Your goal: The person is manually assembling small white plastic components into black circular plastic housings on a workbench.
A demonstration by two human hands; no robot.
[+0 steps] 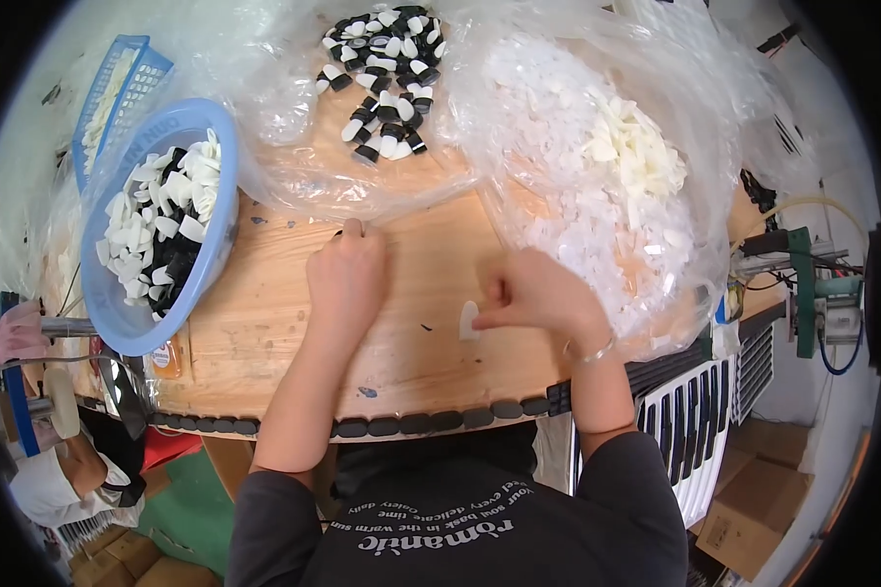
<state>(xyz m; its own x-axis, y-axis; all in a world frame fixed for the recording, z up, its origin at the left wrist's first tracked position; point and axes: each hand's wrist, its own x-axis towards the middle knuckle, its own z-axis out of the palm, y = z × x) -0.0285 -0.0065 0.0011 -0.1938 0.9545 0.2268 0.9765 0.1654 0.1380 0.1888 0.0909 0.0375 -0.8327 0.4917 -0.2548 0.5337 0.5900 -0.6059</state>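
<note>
My left hand [347,274] is closed in a fist, knuckles up, low over the wooden table [264,293]. A small dark bit shows at its far fingertips, but most of what it grips is hidden. To its right, my right hand [536,298] is slightly blurred, its fingers curled in and the thumb pointing left. That thumb tip meets the edge of a thin white oval piece [469,321]; I cannot tell whether the piece is pinched or lies on the wood. A small black sliver [427,328] lies between my hands.
A blue basin [227,245] of white and black pieces stands left, with a blue basket [154,67] behind it. Black-and-white pieces [392,117] lie at the far middle. Clear plastic sheeting [558,59] with white pieces spreads right. Black pads [416,424] line the near table edge.
</note>
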